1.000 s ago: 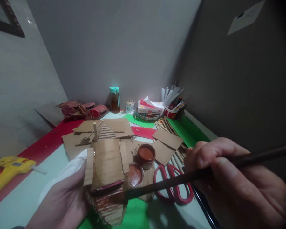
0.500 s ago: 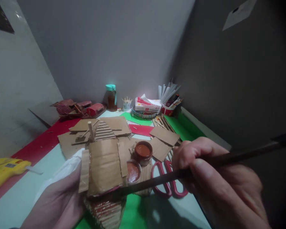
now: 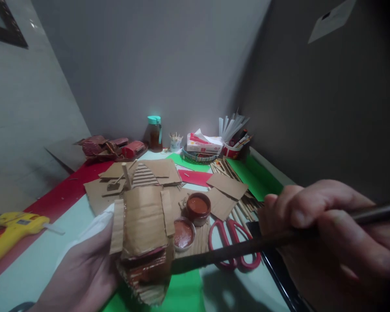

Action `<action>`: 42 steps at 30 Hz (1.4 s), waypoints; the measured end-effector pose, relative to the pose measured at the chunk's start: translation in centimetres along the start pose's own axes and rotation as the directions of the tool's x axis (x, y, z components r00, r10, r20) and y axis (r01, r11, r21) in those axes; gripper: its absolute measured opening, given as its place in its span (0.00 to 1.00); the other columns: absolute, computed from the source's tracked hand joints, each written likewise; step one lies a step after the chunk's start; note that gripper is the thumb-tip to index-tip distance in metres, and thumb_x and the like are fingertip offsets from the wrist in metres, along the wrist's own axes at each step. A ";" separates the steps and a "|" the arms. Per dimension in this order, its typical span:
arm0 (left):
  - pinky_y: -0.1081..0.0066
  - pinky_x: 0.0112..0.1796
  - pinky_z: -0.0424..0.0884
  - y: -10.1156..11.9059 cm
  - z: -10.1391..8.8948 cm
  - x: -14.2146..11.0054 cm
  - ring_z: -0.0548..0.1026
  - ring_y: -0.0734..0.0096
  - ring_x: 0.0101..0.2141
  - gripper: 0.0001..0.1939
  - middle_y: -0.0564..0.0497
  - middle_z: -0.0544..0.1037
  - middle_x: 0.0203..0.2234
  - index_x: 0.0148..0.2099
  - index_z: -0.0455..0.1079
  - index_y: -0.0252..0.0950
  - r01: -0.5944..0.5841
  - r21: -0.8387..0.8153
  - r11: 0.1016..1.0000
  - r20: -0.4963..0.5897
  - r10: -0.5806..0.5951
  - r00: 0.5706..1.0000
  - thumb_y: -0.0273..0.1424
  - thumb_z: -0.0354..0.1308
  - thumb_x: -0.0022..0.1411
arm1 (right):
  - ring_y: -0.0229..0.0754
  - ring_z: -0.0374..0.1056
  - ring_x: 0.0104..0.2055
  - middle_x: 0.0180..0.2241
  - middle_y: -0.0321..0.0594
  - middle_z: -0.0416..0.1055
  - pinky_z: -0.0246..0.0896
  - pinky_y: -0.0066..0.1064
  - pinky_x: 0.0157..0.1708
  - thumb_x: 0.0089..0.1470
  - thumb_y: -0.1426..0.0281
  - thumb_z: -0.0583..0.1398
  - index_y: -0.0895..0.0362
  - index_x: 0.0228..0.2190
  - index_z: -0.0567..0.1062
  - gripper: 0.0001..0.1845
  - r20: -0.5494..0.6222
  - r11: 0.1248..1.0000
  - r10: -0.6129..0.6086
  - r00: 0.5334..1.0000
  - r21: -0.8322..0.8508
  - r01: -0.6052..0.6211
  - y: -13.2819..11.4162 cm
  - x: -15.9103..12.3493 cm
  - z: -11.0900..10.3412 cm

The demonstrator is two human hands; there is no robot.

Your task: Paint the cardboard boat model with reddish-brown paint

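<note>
My left hand (image 3: 84, 264) grips a cardboard model (image 3: 144, 221) from its left side, with white tissue (image 3: 95, 229) showing behind the hand. The model has a curved plain top with side strips, a small stick upright at the far end, and a corrugated near end partly coated in wet red-brown paint. Pinched in my right hand (image 3: 325, 229) is a long dark paintbrush (image 3: 234, 251); its tip lies at the model's near right side. Two small pots of red-brown paint, a dark pot (image 3: 198, 208) and a pale-rimmed pot (image 3: 183, 234), sit just right of the model.
Red-handled scissors (image 3: 235, 245) lie below the brush. A yellow glue gun (image 3: 22, 227) rests at left. Cardboard pieces (image 3: 229, 186) and sticks are spread behind. A bottle (image 3: 155, 136), tissue box (image 3: 204, 143), pen holder (image 3: 232, 149) and painted model (image 3: 110, 147) stand along the wall.
My right hand has moved right with the paintbrush, its tip shifting to the model's right edge. More red-brown paint shows on the near end, which is tipped slightly differently.
</note>
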State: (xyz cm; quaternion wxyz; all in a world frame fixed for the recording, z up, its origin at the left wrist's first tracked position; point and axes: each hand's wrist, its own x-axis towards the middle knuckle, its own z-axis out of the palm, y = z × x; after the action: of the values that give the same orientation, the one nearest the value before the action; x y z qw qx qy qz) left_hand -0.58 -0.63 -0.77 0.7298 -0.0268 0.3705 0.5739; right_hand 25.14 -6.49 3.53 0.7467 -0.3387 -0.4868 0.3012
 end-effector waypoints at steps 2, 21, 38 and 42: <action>0.42 0.66 0.65 -0.1 0.2 -0.2 0.64 0.29 0.66 0.91 0.50 0.68 0.68 0.77 0.40 0.60 0.006 -0.008 1.000 -0.005 -0.006 1.000 0.00 0.68 0.13 | 0.38 0.61 0.19 0.21 0.36 0.66 0.60 0.34 0.18 0.63 0.64 0.66 0.52 0.26 0.80 0.13 0.012 0.999 0.044 0.999 -0.004 -0.044 -0.2 -0.5 0.7; 0.41 0.67 0.58 0.1 0.1 0.0 0.56 0.22 0.68 0.72 0.53 0.71 0.65 0.64 0.74 0.52 0.019 0.092 0.996 0.033 -0.022 0.999 0.04 0.72 0.11 | 0.36 0.63 0.20 0.22 0.34 0.67 0.61 0.33 0.21 0.62 0.64 0.67 0.54 0.26 0.78 0.13 0.021 1.000 0.006 1.000 -0.013 -0.006 -0.3 0.3 0.5; 0.35 0.53 0.70 0.4 -1.3 1.0 0.74 0.27 0.57 0.76 0.53 0.73 0.64 0.72 0.54 0.67 -0.008 0.027 1.000 -0.008 0.008 1.000 0.08 0.50 0.19 | 0.36 0.63 0.22 0.21 0.34 0.65 0.64 0.29 0.23 0.60 0.63 0.69 0.54 0.25 0.77 0.14 0.033 0.998 0.068 0.997 0.006 -0.068 -0.4 0.3 -0.2; 0.38 0.54 0.70 0.8 -1.8 1.3 0.73 0.33 0.60 0.65 0.55 0.73 0.63 0.68 0.65 0.64 -0.016 0.121 0.993 0.074 0.007 0.997 0.10 0.59 0.27 | 0.36 0.63 0.21 0.22 0.34 0.67 0.63 0.29 0.20 0.61 0.61 0.69 0.54 0.27 0.78 0.13 0.054 0.999 0.029 0.998 0.036 -0.031 -0.1 0.0 0.2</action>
State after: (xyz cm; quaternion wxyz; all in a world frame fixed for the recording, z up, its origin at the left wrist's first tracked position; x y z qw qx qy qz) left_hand -2.07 -0.12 -2.55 0.7400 0.0409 0.3776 0.5552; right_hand 24.96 -6.51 3.72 0.7349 -0.3238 -0.4960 0.3304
